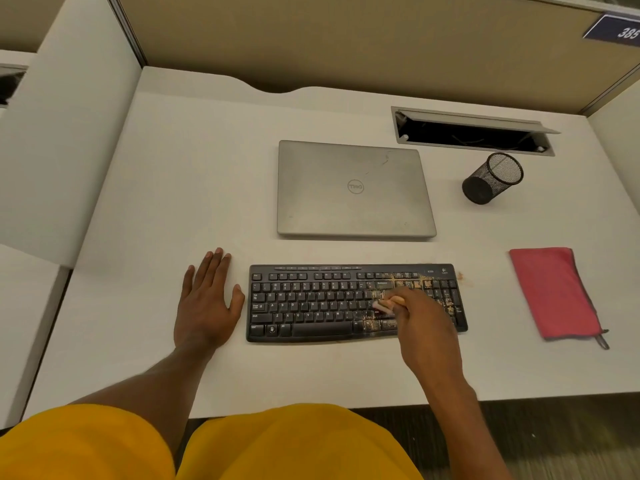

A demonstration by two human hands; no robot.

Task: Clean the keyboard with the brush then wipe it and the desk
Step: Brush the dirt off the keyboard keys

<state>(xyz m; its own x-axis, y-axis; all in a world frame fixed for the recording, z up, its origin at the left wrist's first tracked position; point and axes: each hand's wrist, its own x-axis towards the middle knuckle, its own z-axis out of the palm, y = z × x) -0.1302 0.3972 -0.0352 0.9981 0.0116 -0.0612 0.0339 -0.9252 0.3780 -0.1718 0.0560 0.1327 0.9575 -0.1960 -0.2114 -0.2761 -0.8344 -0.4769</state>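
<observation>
two hands work at a white desk [173,168]. a black keyboard [311,303] lies flat near the middle of the front edge, its long side parallel to that edge. its right half is speckled with tan crumbs between and on the keys, while the left half looks clean and dark. a few crumbs [460,276] sit on the desk just off its back right corner. the right hand [420,317] has its fingers curled round a small brush [384,306] with a pale orange handle, the pale head down on the keys right of centre; the brush is blurred. the left hand [204,299] lies palm down on the desk just beside the keyboard's left end, fingers straight and holding nothing.

a small light mark on the keyboard's back right corner is too small to read. behind the keyboard lies a closed grey laptop [353,188] with a round "dell" logo, upside down from here. a dark blue sign [620,29] on the partition at the back right reads "385".

a black mesh cup [493,178] stands toward the back right corner; only mesh shows through its mouth. behind it an open cable hatch [474,131] holds dark cables. a folded pink cloth [554,292] lies near the right edge.
</observation>
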